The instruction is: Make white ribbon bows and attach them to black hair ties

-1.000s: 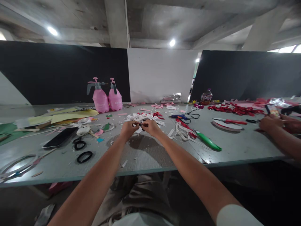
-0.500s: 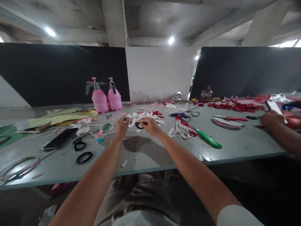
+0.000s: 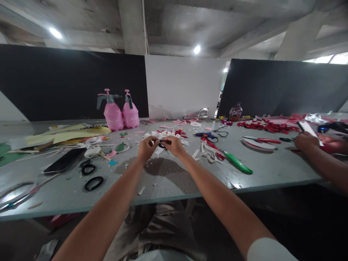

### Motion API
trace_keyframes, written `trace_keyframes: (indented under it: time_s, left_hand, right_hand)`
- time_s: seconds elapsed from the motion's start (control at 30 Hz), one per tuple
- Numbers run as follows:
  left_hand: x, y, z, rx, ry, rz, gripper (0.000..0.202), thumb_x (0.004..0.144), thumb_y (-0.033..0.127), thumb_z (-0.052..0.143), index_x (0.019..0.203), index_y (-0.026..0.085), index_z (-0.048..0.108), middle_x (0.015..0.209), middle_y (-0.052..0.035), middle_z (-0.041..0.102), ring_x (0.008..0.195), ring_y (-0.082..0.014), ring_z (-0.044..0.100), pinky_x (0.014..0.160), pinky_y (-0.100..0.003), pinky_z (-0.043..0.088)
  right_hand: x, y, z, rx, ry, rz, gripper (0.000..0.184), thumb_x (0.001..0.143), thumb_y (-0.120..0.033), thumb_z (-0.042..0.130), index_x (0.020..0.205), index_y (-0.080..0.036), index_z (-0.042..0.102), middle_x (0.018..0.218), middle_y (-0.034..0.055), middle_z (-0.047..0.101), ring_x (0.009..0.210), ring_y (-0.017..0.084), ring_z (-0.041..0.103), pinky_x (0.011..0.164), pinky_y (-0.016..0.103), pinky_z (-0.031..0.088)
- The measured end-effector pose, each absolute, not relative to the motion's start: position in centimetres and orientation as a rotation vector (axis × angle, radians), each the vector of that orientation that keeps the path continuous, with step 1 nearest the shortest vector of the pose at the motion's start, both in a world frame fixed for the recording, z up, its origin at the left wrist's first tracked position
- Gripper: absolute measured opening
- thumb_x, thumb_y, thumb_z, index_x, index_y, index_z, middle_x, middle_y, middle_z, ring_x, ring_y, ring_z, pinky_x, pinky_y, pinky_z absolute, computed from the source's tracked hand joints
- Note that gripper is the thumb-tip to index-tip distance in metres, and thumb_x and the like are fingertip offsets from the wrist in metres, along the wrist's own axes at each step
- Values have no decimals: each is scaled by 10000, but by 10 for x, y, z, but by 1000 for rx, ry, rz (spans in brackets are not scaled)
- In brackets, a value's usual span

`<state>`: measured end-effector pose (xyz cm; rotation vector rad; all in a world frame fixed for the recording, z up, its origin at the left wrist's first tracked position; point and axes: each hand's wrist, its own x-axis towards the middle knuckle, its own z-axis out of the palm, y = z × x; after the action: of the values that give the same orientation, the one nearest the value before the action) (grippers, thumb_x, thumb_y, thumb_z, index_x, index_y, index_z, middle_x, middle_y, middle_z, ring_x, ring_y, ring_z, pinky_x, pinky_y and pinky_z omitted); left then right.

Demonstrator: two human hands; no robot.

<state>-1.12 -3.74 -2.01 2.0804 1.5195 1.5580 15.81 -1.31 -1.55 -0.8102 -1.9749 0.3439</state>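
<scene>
Between my hands is a small black ring (image 3: 161, 145), which looks like a narrow roll of tape. My right hand (image 3: 173, 146) pinches it with thumb and fingertips. My left hand (image 3: 146, 148) is closed in a pinch at the ring's upper left edge; its fingertips meet those of the right hand, and the exact contact is too small to see. A white scrap (image 3: 158, 152) shows just below the ring. Behind the fingers lies a heap of white and red ribbon pieces (image 3: 178, 135), partly hidden by my hands.
To the left are loose black rings (image 3: 94, 183), a phone (image 3: 65, 160) and yellow sheets (image 3: 78, 135). Pink spray bottles (image 3: 113, 116) stand behind. To the right lie a glue gun (image 3: 205, 135), a green-handled tool (image 3: 237, 162) and a ribbon spool (image 3: 258, 144). A co-worker's hand (image 3: 307, 140) holds a phone.
My left hand has moved right, from beside the white pieces to the black ring, and now meets the right hand. The view has shifted slightly.
</scene>
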Motion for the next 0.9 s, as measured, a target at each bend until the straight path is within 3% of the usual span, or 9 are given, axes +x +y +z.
trace_keyframes:
  time_s: [0.47, 0.9]
  left_hand:
    - [-16, -30, -26, 2242, 1657, 1303, 234, 771, 338, 540, 878, 181, 676, 717, -14, 644, 588, -118, 500, 588, -233, 362]
    - [-18, -27, -26, 2254, 1664, 1277, 225, 794, 348, 508, 866, 190, 652, 748, -9, 641, 617, -126, 510, 588, -239, 339]
  right_hand:
    - [160, -13, -16, -776, -2053, 333, 170, 821, -208, 611, 932, -176, 735, 846, 51, 681, 798, 144, 586, 721, 228, 402]
    - [157, -11, -19, -888, -2011, 331, 155, 796, -231, 621, 869, -148, 731, 754, 33, 668, 678, 120, 557, 625, 208, 366]
